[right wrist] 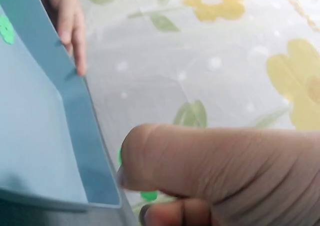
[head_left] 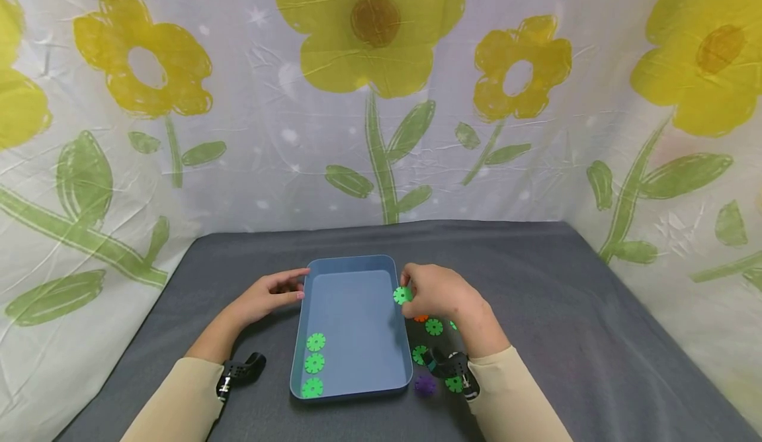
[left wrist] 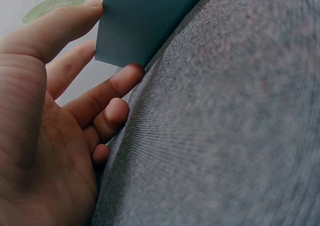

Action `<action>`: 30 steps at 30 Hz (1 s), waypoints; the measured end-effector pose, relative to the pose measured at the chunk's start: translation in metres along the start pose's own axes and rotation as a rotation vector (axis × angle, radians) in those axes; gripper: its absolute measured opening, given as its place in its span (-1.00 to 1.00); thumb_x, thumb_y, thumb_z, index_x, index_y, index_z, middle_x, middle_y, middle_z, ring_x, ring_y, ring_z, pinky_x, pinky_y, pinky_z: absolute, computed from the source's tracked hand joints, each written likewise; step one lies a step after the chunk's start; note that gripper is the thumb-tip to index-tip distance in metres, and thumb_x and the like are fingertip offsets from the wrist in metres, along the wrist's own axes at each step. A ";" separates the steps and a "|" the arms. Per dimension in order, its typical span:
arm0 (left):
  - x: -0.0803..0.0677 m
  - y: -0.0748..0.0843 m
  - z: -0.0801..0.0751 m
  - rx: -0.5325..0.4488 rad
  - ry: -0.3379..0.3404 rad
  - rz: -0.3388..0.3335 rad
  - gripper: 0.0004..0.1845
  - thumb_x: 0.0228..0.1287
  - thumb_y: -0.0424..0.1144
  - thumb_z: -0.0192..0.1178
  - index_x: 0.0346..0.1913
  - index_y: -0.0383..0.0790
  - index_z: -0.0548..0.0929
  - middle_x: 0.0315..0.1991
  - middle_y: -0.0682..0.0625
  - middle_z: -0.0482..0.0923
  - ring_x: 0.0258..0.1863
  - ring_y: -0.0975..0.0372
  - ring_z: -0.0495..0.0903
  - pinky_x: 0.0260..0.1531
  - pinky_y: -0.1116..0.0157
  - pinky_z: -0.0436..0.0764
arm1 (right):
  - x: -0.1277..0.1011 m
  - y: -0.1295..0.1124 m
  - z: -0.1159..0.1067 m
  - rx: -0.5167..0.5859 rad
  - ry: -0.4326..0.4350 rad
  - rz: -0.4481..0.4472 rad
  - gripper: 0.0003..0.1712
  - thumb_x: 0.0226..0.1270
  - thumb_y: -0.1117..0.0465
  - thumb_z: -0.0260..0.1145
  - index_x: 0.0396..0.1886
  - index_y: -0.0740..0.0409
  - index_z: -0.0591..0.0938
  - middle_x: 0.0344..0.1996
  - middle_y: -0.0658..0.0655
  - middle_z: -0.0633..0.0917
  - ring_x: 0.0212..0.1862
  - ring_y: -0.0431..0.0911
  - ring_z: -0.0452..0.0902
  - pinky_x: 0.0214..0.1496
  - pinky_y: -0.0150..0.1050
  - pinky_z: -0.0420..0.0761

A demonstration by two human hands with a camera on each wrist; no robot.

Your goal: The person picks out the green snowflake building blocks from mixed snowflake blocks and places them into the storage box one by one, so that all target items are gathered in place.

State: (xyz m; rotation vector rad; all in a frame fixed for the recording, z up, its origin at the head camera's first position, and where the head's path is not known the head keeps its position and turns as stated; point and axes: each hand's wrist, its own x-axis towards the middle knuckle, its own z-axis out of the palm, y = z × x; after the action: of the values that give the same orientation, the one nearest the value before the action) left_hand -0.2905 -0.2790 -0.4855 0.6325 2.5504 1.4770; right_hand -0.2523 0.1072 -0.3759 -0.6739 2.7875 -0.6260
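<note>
Backdrop: a pale cloth (head_left: 262, 164) with yellow flowers and green leaves is filling the upper part of the head frame and both its sides.
Table: a dark grey cover (head_left: 571, 336) is spreading across the lower half.
Tray: a blue tray (head_left: 357, 323) is lying at the lower centre.
Discs in the tray: three green notched discs (head_left: 314, 363) are forming a column in the tray's lower left corner.
Left hand: the left hand (head_left: 268, 296) is touching the tray's left side, its fingers reaching out loosely and not clenching.
Right hand: the right hand (head_left: 440, 290) is pinching a green disc (head_left: 402, 296) between thumb and fingers.
Held disc: it is showing at the tray's right rim, just right of the frame's centre.
Loose discs: an orange disc (head_left: 421, 318), several green ones (head_left: 434, 327) and a purple one (head_left: 425, 385) are lying right of the tray, some partly hidden by the right arm.
Wrists: beige sleeves (head_left: 178, 399) and black straps (head_left: 247, 369) are showing at the lower left and lower right.
</note>
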 end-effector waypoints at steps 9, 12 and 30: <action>0.001 -0.003 -0.001 -0.006 -0.002 -0.013 -0.37 0.45 -0.12 0.32 0.50 -0.17 0.43 0.08 -0.16 0.62 0.01 0.01 0.57 -0.10 0.20 0.59 | 0.008 -0.025 0.030 -0.142 0.093 -0.260 -0.68 0.17 0.12 0.46 -0.09 -0.01 0.60 -0.49 -0.13 0.53 -0.49 -0.26 0.37 -0.39 -0.26 0.44; 0.001 -0.003 -0.001 -0.006 -0.007 -0.013 -0.36 0.46 -0.13 0.31 0.51 -0.19 0.42 0.08 -0.17 0.62 0.01 0.01 0.57 -0.09 0.19 0.59 | 0.014 -0.031 0.044 -0.192 0.113 -0.312 -0.68 0.17 0.10 0.49 -0.10 -0.01 0.62 -0.45 -0.15 0.53 -0.46 -0.29 0.38 -0.39 -0.31 0.45; 0.002 -0.003 -0.002 0.007 0.008 -0.005 -0.35 0.46 -0.12 0.31 0.50 -0.25 0.41 0.06 -0.15 0.63 -0.03 0.08 0.58 -0.13 0.20 0.59 | 0.035 -0.031 0.098 -0.310 0.151 -0.412 -0.84 0.22 0.17 0.48 -0.18 -0.03 0.77 -0.31 -0.16 0.60 -0.33 -0.29 0.50 -0.31 -0.40 0.50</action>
State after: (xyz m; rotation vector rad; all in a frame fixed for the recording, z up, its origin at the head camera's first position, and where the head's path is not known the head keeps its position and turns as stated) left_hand -0.2939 -0.2810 -0.4867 0.6229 2.5624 1.4720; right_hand -0.2420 0.0308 -0.4523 -1.3386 2.9337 -0.3170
